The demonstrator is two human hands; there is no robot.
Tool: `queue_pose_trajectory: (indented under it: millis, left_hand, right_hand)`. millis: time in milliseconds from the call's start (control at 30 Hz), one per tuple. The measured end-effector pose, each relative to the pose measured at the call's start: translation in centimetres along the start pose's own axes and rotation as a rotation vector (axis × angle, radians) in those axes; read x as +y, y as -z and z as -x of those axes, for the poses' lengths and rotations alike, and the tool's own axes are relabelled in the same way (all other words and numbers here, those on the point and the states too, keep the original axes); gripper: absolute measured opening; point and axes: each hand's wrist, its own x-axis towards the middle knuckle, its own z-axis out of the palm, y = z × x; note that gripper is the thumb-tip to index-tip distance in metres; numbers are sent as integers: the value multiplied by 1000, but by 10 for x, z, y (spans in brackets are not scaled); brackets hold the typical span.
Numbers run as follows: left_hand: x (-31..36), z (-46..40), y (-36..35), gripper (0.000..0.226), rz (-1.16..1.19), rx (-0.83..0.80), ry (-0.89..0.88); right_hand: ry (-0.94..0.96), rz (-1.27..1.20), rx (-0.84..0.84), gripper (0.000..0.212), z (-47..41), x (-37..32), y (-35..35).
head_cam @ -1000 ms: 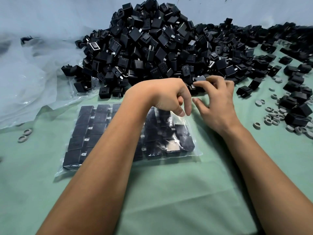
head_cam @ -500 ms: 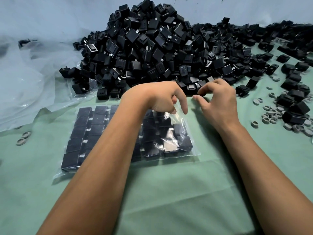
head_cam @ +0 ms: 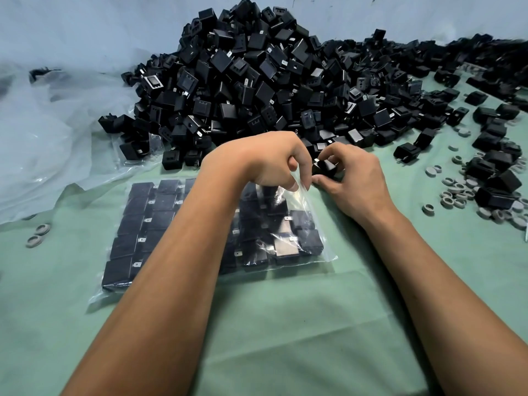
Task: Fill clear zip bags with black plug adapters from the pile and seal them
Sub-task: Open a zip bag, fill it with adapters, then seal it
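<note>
Green cloth (head_cam: 285,324); grey rings (head_cam: 457,192) beside adapter pile (head_cam: 257,81).

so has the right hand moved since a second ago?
Yes. The right hand came back from the edge of the adapter pile toward the zip bag mouth, now pinching a black adapter.

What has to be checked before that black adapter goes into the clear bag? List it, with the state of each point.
1. Left hand pinches the upper right edge of the clear plastic zip bag and lifts it: ok.
2. Right hand fingers hold one black plastic plug adapter: ok.
3. Bag mouth open wide enough: cannot tell.
4. Free space inside beside the packed rows: cannot tell, forearm hides it.
5. Bag lies flat on the green cloth: ok.
6. Bag sealed: not ok.
</note>
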Motion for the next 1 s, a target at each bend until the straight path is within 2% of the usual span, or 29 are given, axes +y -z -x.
queue_pose_trajectory:
  millis: [100,200,333,433,733,1000]
  left_hand:
    - [-1,0,1,17,1,15,-23]
    - [-2,0,4,18,5,30,-55]
    - [-1,0,6,18,1,47,-76]
    - [0,2,8,18,-1,50,-84]
    - [1,5,10,17,-9,62,-93]
    - [1,6,11,15,-17,62,-89]
  right_hand:
    - [-19,-152,-49,34,3,4,6]
    - [-36,-286,-185,37,7,8,17]
    - [-3,-599,-426,36,11,2,24]
    - [4,-683,-511,38,13,-5,23]
    - [13,-751,-503,37,18,-13,19]
    - [19,-702,-521,31,17,-18,22]
